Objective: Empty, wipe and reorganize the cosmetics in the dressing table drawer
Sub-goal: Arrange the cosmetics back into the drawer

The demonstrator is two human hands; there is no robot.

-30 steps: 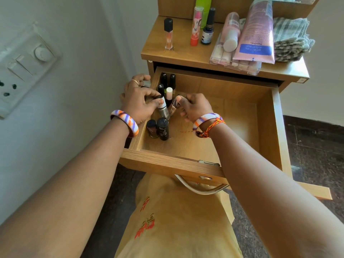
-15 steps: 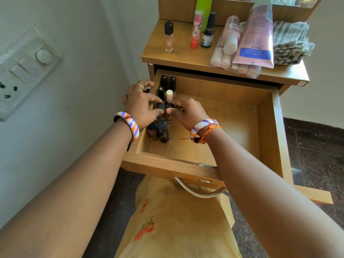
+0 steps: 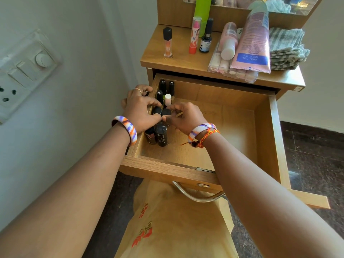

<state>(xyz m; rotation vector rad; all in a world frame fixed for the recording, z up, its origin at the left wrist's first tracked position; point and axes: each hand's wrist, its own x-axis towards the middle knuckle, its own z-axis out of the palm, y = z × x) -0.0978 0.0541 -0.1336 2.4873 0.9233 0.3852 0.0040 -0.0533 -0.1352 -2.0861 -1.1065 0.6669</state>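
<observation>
The wooden drawer [image 3: 264, 138] is pulled out. Several small nail polish bottles [image 3: 161, 135] with black caps stand in a row along its left wall, one with a pale pink cap [image 3: 168, 99]. My left hand [image 3: 138, 110] reaches over the left wall and its fingers curl round a black-capped bottle [image 3: 157, 110]. My right hand [image 3: 186, 117] is inside the drawer, fingers and thumb pinching the neighbouring black-capped bottle [image 3: 166, 112]. Both bottles stand upright in the row.
On the dressing table top [image 3: 178, 58] stand a perfume vial [image 3: 167, 42], a pink lip balm [image 3: 194, 35], a dark bottle [image 3: 206, 36], a pink Vaseline tube [image 3: 253, 41] on packs, and a folded cloth [image 3: 286, 49]. A switch panel [image 3: 22, 71] is on the left wall.
The two tilted bottles held a second ago now stand upright in the row. Both hands have come closer together over them.
</observation>
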